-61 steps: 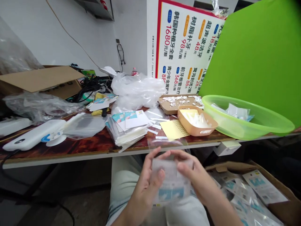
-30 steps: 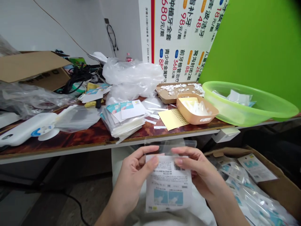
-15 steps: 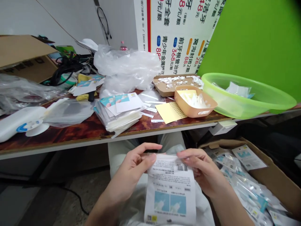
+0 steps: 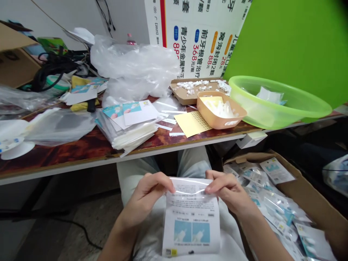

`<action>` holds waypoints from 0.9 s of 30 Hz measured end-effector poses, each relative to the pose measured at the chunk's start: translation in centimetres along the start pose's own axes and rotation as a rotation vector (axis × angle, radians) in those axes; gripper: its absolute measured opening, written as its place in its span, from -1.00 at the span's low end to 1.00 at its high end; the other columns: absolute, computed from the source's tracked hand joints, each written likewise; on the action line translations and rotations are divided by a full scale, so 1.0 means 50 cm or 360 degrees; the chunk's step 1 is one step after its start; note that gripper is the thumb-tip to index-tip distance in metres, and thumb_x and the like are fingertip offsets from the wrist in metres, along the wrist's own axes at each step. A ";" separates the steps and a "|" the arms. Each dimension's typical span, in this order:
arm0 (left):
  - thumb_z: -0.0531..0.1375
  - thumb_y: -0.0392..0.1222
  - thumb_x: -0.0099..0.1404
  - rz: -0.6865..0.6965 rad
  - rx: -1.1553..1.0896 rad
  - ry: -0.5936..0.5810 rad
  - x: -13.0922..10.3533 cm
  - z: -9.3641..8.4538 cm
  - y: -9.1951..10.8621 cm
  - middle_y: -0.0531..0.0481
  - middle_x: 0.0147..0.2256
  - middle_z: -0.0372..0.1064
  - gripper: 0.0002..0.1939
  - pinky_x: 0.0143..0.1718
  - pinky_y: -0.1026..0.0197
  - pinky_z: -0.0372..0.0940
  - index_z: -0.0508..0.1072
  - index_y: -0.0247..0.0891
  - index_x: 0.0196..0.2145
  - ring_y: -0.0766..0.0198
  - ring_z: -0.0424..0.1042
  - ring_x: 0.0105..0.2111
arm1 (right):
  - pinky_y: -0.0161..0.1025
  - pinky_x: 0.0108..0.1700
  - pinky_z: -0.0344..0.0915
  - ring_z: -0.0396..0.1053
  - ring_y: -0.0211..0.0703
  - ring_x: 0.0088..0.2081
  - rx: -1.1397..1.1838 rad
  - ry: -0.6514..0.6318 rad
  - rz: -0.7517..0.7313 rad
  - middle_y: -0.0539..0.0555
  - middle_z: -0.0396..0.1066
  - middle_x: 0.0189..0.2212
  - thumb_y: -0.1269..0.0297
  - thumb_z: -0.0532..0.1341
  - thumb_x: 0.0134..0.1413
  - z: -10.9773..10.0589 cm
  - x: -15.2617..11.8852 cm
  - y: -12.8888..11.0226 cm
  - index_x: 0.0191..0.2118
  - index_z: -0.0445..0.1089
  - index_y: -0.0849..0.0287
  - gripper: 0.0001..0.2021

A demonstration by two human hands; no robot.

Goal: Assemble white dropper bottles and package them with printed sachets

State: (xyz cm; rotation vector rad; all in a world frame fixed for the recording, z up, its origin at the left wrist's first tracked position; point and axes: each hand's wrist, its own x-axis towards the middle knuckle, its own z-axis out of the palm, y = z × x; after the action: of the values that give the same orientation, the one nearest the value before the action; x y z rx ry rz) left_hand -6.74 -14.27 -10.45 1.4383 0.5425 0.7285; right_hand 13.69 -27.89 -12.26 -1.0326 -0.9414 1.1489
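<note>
A clear plastic packet (image 4: 191,217) with a printed white card inside hangs over my lap. My left hand (image 4: 152,190) pinches its top left edge, and my right hand (image 4: 224,188) pinches its top right edge. Small text and two blue pictures show on the card. Beyond my hands, on the table, lies a stack of bags and cards (image 4: 130,125). Right of the stack are white strips (image 4: 164,127), a yellow sheet (image 4: 191,123) and an orange container (image 4: 221,110) holding small white pieces.
The table edge (image 4: 174,147) runs in front of my knees. A green basin (image 4: 280,108) and a cardboard tray (image 4: 185,95) stand at the back right. An open box (image 4: 307,185) of filled packets is low on my right. Plastic bags (image 4: 138,69) lie behind the stack.
My left fingers have closed down onto the packet's top edge, which now shows as a shiny band between both hands. The view has shifted, so the table things appear further left and higher.
</note>
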 end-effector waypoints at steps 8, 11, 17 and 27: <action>0.25 -0.05 0.28 0.0000 -0.0104 -0.0241 0.013 -0.022 -0.029 0.01 -0.62 0.37 -0.67 -0.48 0.21 0.21 0.51 -0.19 -0.59 0.23 0.35 -0.57 | -0.36 -0.58 0.05 0.12 -0.30 -0.52 0.0163 0.0060 0.0125 -0.01 0.15 -0.51 0.27 0.29 0.02 0.018 0.009 -0.002 -0.55 0.60 0.00 -0.81; 0.24 -0.05 0.28 0.0002 -0.0144 -0.0267 0.017 -0.022 -0.030 0.00 -0.59 0.39 -0.68 -0.47 0.21 0.22 0.49 -0.19 -0.58 0.22 0.37 -0.55 | -0.37 -0.58 0.04 0.12 -0.31 -0.51 0.0179 0.0064 0.0142 -0.01 0.14 -0.50 0.30 0.26 0.00 0.019 0.011 0.001 -0.55 0.59 0.01 -0.81; 0.22 -0.10 0.25 -0.0013 -0.0185 -0.0305 0.025 -0.015 -0.029 -0.02 -0.60 0.42 -0.68 -0.47 0.19 0.21 0.42 -0.19 -0.64 0.20 0.37 -0.55 | -0.39 -0.60 0.05 0.10 -0.33 -0.53 0.0143 0.0033 0.0169 -0.02 0.11 -0.49 0.36 0.20 0.03 0.020 0.009 0.001 -0.53 0.56 0.05 -0.78; 0.35 -0.07 0.12 -0.0135 -0.0030 0.0025 0.018 0.025 -0.015 0.16 -0.59 0.15 -0.51 -0.58 0.33 0.01 0.07 -0.18 -0.60 0.38 0.09 -0.58 | -0.29 -0.46 0.24 0.29 -0.24 -0.43 0.0211 0.0037 0.0108 -0.01 0.27 -0.30 -0.13 0.23 0.04 0.014 -0.005 -0.007 -0.32 0.34 0.03 -0.67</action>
State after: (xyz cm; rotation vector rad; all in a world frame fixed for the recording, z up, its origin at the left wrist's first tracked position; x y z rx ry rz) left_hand -5.16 -14.47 -11.00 1.3851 0.6037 0.6765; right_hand 13.07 -28.08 -11.73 -0.9744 -0.8062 1.2362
